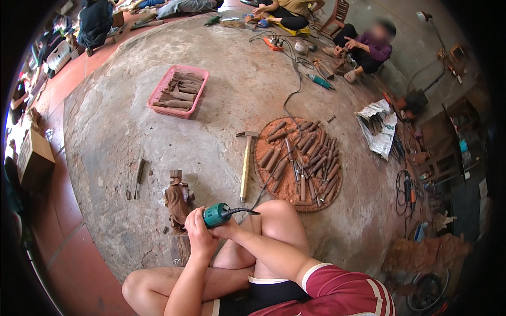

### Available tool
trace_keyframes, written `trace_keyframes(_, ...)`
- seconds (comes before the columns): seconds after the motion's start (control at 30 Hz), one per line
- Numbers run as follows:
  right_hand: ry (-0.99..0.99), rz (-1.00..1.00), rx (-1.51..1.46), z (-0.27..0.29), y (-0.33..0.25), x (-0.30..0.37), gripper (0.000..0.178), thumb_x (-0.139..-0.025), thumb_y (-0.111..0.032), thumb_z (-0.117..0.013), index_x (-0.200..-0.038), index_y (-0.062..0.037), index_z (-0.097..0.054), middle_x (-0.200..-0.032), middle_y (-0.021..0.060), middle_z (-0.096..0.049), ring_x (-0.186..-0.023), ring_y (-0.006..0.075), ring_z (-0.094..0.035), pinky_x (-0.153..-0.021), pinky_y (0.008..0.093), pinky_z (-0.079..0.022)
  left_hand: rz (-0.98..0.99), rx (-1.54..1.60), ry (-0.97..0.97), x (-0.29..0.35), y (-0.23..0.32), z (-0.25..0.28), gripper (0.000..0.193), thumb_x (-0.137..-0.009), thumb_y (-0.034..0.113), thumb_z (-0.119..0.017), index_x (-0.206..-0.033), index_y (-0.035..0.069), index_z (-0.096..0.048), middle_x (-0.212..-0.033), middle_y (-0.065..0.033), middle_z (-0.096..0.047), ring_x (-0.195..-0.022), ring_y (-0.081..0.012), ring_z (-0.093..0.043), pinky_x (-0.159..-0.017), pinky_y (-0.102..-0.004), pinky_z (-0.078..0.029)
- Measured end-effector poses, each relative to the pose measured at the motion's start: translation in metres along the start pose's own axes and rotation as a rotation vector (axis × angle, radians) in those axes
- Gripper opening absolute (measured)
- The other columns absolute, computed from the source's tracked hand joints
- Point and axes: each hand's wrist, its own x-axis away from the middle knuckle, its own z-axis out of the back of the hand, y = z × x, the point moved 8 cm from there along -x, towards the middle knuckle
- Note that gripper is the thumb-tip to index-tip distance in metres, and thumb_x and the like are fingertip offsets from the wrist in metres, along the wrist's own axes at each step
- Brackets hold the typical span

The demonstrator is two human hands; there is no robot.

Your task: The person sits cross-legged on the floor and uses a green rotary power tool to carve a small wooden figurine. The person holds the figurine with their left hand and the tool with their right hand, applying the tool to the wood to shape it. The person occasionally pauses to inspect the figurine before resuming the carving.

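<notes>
A green electric die grinder [216, 215] with a black cord lies across my two hands in front of my crossed legs. My left hand [199, 233] is wrapped about its front end, next to the carving. From the other side my right hand [225, 229] closes under the grinder body, its fingers mostly hidden. Just beyond my left hand stands a brown carved wooden figure [178, 200] wearing a hat. Below it is a wooden block [179, 246], partly covered by my arm and leg. The grinder's working tip is out of sight behind my left hand.
A hammer [246, 163] lies beside a round tray [262, 181] of wood-handled chisels. The cord crosses that tray toward an orange power strip [273, 44]. One chisel [139, 176] lies left of the figure. Farther off are a pink basket [176, 112] of tools and a seated person [369, 50].
</notes>
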Motion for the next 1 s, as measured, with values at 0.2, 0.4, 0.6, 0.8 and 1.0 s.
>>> trace_keyframes(0.2,0.036,-0.019,-0.004,0.001,-0.004,0.002,0.038,-0.065,-0.014,-0.084,-0.098,-0.0061,-0.067,-0.094,0.0069,-0.072,-0.086,0.0210,-0.069,-0.080,0.0359,-0.056,0.004,0.004,-0.002,0.002,-0.002,0.000,0.067,-0.066,-0.001,-0.069,-0.131,-0.002,-0.052,-0.123,-0.0221,-0.059,-0.118,-0.0431,-0.056,-0.102,-0.0513,-0.042)
trace_keyframes(0.4,-0.014,-0.052,0.014,0.003,0.004,0.002,0.042,-0.066,-0.016,-0.085,-0.103,-0.0068,-0.067,-0.098,0.0069,-0.071,-0.089,0.0210,-0.069,-0.083,0.0368,-0.056,-0.001,-0.002,0.005,0.004,-0.002,-0.004,0.067,-0.066,0.000,-0.070,-0.130,-0.001,-0.053,-0.122,-0.0223,-0.060,-0.116,-0.0428,-0.057,-0.102,-0.0512,-0.043)
trace_keyframes(0.6,-0.134,-0.124,0.048,0.002,0.022,0.003,0.052,-0.071,-0.016,-0.085,-0.118,-0.0095,-0.066,-0.113,0.0067,-0.071,-0.106,0.0194,-0.068,-0.097,0.0381,-0.054,0.014,0.024,-0.002,-0.002,-0.001,-0.003,0.073,-0.059,0.003,-0.076,-0.129,0.000,-0.055,-0.122,-0.0228,-0.061,-0.117,-0.0438,-0.057,-0.101,-0.0517,-0.044)
trace_keyframes(0.8,-0.106,-0.138,0.099,0.008,0.033,0.004,0.064,-0.074,-0.023,-0.090,-0.128,-0.0081,-0.059,-0.123,0.0083,-0.066,-0.111,0.0205,-0.065,-0.099,0.0382,-0.053,0.023,0.103,0.053,-0.004,-0.004,0.004,0.067,-0.064,0.006,-0.077,-0.127,0.000,-0.056,-0.120,-0.0215,-0.062,-0.114,-0.0424,-0.059,-0.099,-0.0514,-0.045)
trace_keyframes(1.0,0.022,-0.255,0.008,0.023,0.040,0.016,0.070,-0.075,-0.020,-0.091,-0.133,-0.0049,-0.055,-0.129,0.0087,-0.062,-0.115,0.0206,-0.062,-0.099,0.0372,-0.053,0.007,0.079,0.090,0.001,-0.003,0.003,0.055,-0.072,0.004,-0.070,-0.125,-0.002,-0.055,-0.120,-0.0212,-0.062,-0.115,-0.0393,-0.059,-0.101,-0.0489,-0.045)
